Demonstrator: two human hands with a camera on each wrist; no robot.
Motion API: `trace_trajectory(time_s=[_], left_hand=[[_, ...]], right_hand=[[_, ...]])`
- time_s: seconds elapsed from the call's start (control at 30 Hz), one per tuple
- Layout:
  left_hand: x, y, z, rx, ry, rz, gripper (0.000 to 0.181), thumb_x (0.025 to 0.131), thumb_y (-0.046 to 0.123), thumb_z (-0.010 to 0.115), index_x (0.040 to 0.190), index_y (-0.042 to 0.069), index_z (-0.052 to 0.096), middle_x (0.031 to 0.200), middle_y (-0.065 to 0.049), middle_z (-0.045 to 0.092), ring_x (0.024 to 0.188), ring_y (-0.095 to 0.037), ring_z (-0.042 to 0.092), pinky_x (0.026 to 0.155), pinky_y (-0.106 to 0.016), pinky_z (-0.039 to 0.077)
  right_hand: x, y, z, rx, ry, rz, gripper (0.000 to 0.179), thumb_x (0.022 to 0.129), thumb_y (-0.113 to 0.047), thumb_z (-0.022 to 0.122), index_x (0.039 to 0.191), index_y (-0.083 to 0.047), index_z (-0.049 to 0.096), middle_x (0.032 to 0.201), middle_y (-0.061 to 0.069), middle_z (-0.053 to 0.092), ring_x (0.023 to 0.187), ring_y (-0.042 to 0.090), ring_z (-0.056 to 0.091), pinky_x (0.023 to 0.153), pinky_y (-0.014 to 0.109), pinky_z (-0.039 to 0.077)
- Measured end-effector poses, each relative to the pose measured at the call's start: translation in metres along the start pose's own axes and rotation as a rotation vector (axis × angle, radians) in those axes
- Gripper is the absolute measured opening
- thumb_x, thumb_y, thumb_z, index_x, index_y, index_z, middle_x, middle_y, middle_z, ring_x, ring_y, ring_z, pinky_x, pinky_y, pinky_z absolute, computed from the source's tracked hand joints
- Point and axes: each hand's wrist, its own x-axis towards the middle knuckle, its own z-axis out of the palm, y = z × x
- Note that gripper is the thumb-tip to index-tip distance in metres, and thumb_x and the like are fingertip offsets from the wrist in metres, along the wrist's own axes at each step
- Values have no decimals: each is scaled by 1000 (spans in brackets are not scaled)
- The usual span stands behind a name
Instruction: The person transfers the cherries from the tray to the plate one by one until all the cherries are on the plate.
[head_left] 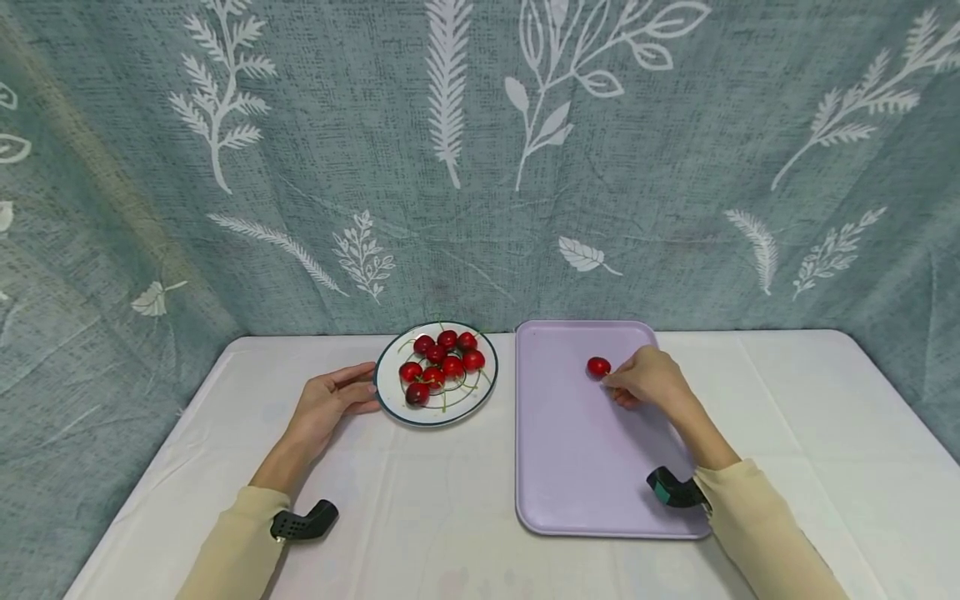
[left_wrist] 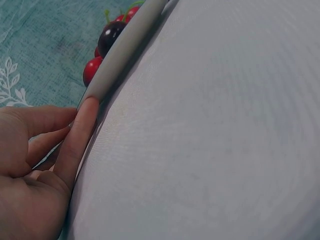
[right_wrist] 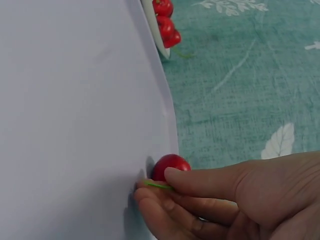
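Note:
A white plate (head_left: 468, 407) with a dark blue rim bears several red cherries (head_left: 433, 377) with green stems. At its left edge, my left hand (head_left: 326, 408) holds the rim between thumb and fingers, as the left wrist view (left_wrist: 82, 125) also suggests. Over the upper right part of a pale purple tray (head_left: 577, 467), my right hand (head_left: 648, 379) pinches a single red cherry (head_left: 598, 367). In the right wrist view this cherry (right_wrist: 171, 165) shows beside the thumb tip, its green stem (right_wrist: 159, 185) between thumb and forefinger. Whether the cherry touches the tray I cannot tell.
Plate and tray lie side by side on a white-covered table (head_left: 420, 500), with a narrow gap between them. A grey-green curtain (head_left: 390, 167) with white leaf prints hangs just behind the table. Black wrist devices (head_left: 303, 522) are worn at both cuffs.

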Motion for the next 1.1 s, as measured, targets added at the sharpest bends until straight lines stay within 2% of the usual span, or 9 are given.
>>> trace_trajectory(time_s=[0.33,0.47,0.63,0.73,0.93,1.1], left_hand=[[0,2,-1,-1,15,-14,51,95,-2,56,144,-7,42,141,-29,44,92,-5,66,85,-27,61],[0,3,-2,-1,16,-18,51,95,-2,56,145,-6,42,141,-29,45,93,-4,66,85,-27,60],[0,4,-3,5,20,-19,51,95,-3,56,145,-6,42,141,-28,45,93,-4,66,85,-27,61],[0,5,-2,4,24,-23,51,95,-2,56,144,-6,42,141,-28,45,92,-4,66,84,-27,61],[0,5,-2,3,26,-38,51,96,-2,56,145,-6,41,142,-29,44,93,-5,66,84,-26,60],[1,3,0,9,33,-45,51,95,-2,56,144,-6,42,141,-28,46,95,-6,66,85,-27,60]], right_hand=[[1,-9,2,44,-16,-34,22,90,-12,69,90,9,75,66,8,70,54,9,65,55,23,60],[4,-11,5,153,-31,-69,21,90,-7,69,93,14,73,71,12,72,58,10,66,57,24,62],[5,-16,14,369,-131,-101,24,91,-2,67,104,18,68,85,22,73,68,12,70,65,26,64],[5,-20,21,448,-208,-109,26,92,-1,66,109,18,66,91,24,72,72,12,70,68,25,63],[5,-35,34,513,-293,-107,27,92,-1,66,110,19,65,87,18,73,70,11,69,67,24,63],[7,-47,43,505,-288,-101,26,90,-2,68,109,16,67,95,21,73,69,9,68,68,24,63]])
